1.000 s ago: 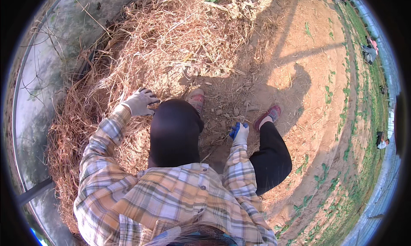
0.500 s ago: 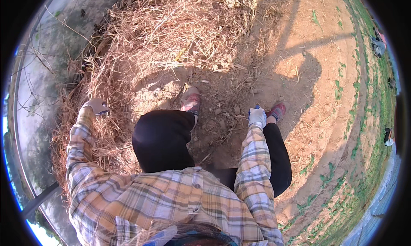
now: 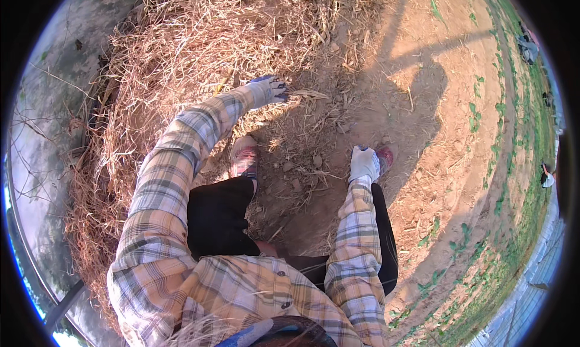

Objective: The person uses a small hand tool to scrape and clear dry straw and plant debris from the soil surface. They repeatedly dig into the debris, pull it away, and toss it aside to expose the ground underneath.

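Note:
My left hand [image 3: 266,92], in a white and blue work glove, reaches forward to the edge of the dry straw [image 3: 205,51]. Its fingers are stretched out and apart, close over some pale dry stalks [image 3: 311,94], with nothing visible in them. I cannot tell whether they touch the straw. My right hand [image 3: 364,164], gloved the same way, is closed beside my right shoe [image 3: 385,158]. A bit of blue shows at its top; whether that is glove or a held thing cannot be made out. Bare soil with straw bits [image 3: 302,159] lies between my feet.
My left shoe [image 3: 244,156] stands on the soil below my left forearm. A grey wall or slab [image 3: 45,123] borders the straw on the left. Rows of green seedlings [image 3: 474,117] run along the right. Far right, people [image 3: 528,49] are partly visible.
My left hand has swung from the straw at far left forward and right, to the straw's edge ahead of my left shoe. My right hand stays closed in nearly the same place.

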`<state>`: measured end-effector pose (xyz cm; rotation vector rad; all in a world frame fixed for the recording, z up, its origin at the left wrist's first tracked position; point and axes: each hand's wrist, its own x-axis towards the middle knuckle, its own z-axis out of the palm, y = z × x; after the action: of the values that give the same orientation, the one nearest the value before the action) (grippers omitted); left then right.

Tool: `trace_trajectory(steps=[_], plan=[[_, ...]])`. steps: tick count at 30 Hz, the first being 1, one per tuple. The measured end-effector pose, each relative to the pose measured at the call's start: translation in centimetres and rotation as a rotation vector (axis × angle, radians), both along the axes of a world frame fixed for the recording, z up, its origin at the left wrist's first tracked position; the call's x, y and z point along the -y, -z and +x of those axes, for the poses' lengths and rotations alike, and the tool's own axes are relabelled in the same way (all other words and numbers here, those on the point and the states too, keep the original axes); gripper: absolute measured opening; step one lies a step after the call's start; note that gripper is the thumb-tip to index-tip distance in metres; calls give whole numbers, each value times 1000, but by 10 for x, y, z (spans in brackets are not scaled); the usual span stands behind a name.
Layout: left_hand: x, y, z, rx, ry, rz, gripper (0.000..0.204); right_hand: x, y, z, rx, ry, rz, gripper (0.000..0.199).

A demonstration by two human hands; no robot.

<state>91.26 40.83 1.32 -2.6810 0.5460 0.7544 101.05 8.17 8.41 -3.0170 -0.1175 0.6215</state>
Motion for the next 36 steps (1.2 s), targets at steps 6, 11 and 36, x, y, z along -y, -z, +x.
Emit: trace_trajectory(steps=[6, 11, 36], plan=[[-15, 30, 41, -78, -397, 74, 56, -5, 8, 9, -1, -6, 15, 44], [-19, 65, 47, 72, -601, 52, 47, -18, -3, 10, -9, -30, 12, 47], [-40, -65, -121, 196, -858, -339, 32, -27, 1, -3, 54, -49, -27, 46]])
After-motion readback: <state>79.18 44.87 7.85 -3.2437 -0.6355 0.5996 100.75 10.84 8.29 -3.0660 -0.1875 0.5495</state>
